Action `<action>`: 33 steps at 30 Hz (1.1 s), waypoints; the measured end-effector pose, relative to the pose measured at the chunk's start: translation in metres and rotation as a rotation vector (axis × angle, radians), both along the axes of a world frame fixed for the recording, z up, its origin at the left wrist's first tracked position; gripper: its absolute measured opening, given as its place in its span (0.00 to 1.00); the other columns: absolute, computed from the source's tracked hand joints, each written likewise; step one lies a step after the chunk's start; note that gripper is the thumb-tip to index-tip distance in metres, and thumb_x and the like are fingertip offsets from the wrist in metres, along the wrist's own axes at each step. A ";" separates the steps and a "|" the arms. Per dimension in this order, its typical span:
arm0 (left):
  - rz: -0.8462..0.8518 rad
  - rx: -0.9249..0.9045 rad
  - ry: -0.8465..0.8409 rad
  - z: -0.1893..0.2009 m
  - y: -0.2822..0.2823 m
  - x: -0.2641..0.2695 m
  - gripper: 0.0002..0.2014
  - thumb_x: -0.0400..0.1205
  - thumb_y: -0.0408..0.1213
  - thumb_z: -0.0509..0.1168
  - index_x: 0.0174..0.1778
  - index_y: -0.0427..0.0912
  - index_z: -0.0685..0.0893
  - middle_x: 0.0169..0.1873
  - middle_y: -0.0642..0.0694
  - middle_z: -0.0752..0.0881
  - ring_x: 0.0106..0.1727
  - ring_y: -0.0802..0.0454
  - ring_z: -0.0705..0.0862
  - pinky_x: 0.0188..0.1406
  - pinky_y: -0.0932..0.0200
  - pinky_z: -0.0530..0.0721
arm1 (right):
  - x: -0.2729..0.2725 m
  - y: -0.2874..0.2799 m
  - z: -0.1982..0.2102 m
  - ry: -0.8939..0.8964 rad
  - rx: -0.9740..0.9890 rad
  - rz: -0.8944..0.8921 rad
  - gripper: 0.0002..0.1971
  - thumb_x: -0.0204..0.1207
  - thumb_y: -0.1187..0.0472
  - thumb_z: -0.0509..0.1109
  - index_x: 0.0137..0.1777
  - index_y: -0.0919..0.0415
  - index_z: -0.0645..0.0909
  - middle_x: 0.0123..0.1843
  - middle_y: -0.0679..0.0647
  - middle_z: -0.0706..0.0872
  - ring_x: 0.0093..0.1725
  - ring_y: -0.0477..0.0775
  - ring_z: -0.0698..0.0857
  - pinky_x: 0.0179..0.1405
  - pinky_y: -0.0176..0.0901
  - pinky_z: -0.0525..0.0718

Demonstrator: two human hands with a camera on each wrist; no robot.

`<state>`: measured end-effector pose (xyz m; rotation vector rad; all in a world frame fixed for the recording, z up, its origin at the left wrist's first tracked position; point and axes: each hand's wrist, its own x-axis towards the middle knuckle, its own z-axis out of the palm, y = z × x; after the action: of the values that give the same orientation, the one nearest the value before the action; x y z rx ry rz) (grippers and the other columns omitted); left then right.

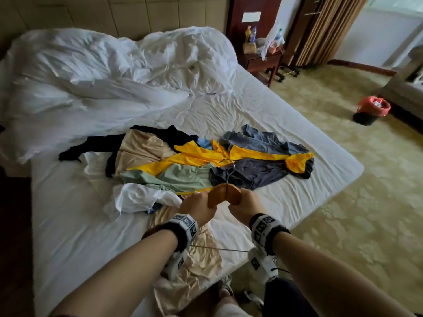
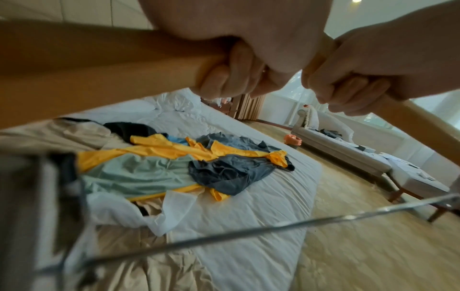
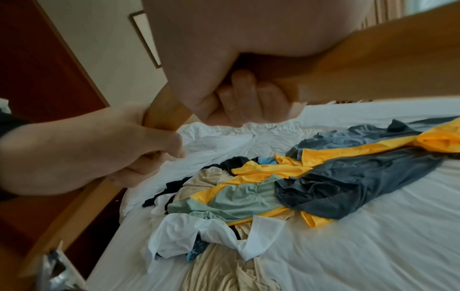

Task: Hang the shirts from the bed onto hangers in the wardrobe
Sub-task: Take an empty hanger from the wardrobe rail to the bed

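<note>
I hold a wooden hanger (image 1: 224, 196) with a metal hook over the near edge of the bed (image 1: 297, 115). My left hand (image 1: 198, 208) grips its left arm and my right hand (image 1: 246, 205) grips its right arm, fingers curled round the wood (image 2: 234, 78) (image 3: 246, 100). The hanger's thin metal bar (image 2: 248, 230) runs below my wrists. Beyond the hanger lies a heap of shirts (image 1: 196, 161): yellow (image 3: 281, 169), mint green (image 2: 139, 177), dark grey (image 3: 348, 187), beige, black, white (image 3: 206, 234) and blue-grey. A beige garment (image 1: 201, 266) hangs over the bed's edge under my arms.
A crumpled white duvet (image 1: 109, 72) covers the head of the bed. A dark nightstand (image 1: 263, 60) with bottles stands at the back right beside curtains. On the carpet to the right sit a bin with an orange bag (image 1: 372, 109) and a bench (image 2: 348, 153).
</note>
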<state>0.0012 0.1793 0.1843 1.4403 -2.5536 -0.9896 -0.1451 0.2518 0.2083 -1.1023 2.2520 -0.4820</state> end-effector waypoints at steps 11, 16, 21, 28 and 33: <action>0.166 0.136 -0.185 -0.097 -0.043 -0.032 0.09 0.82 0.35 0.62 0.57 0.43 0.81 0.49 0.42 0.86 0.50 0.38 0.85 0.45 0.48 0.84 | -0.091 -0.087 -0.093 -0.250 0.219 0.229 0.11 0.67 0.67 0.79 0.44 0.56 0.81 0.35 0.53 0.85 0.33 0.50 0.84 0.39 0.44 0.82; 0.113 0.080 -0.229 -0.130 -0.046 -0.016 0.11 0.77 0.35 0.64 0.53 0.48 0.84 0.49 0.47 0.86 0.54 0.42 0.83 0.57 0.46 0.80 | -0.071 -0.106 -0.123 -0.557 0.422 0.544 0.09 0.72 0.60 0.81 0.42 0.64 0.85 0.31 0.54 0.86 0.30 0.49 0.84 0.33 0.37 0.81; 0.178 0.020 -0.142 -0.158 -0.058 0.012 0.28 0.76 0.31 0.68 0.75 0.46 0.78 0.75 0.41 0.74 0.76 0.38 0.72 0.75 0.40 0.73 | -0.043 -0.123 -0.145 -0.633 0.436 0.466 0.14 0.75 0.54 0.78 0.37 0.64 0.82 0.29 0.56 0.79 0.30 0.55 0.77 0.35 0.49 0.76; 0.323 0.168 -0.060 -0.198 -0.062 0.025 0.31 0.79 0.29 0.66 0.80 0.41 0.68 0.76 0.37 0.69 0.72 0.39 0.72 0.72 0.50 0.71 | -0.026 -0.123 -0.186 -0.285 0.249 0.272 0.16 0.78 0.47 0.74 0.47 0.61 0.81 0.32 0.52 0.81 0.33 0.52 0.80 0.34 0.43 0.74; 0.342 0.434 -0.265 -0.262 -0.059 0.034 0.36 0.83 0.40 0.65 0.85 0.41 0.57 0.85 0.36 0.54 0.84 0.37 0.58 0.81 0.43 0.62 | -0.023 -0.135 -0.232 -0.211 0.212 0.172 0.14 0.81 0.49 0.70 0.54 0.61 0.80 0.38 0.54 0.81 0.37 0.55 0.81 0.37 0.46 0.75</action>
<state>0.0350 0.1205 -0.0777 2.1609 -2.2071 -1.4295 -0.1677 0.1168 -0.0236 -1.0699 1.9555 -0.2677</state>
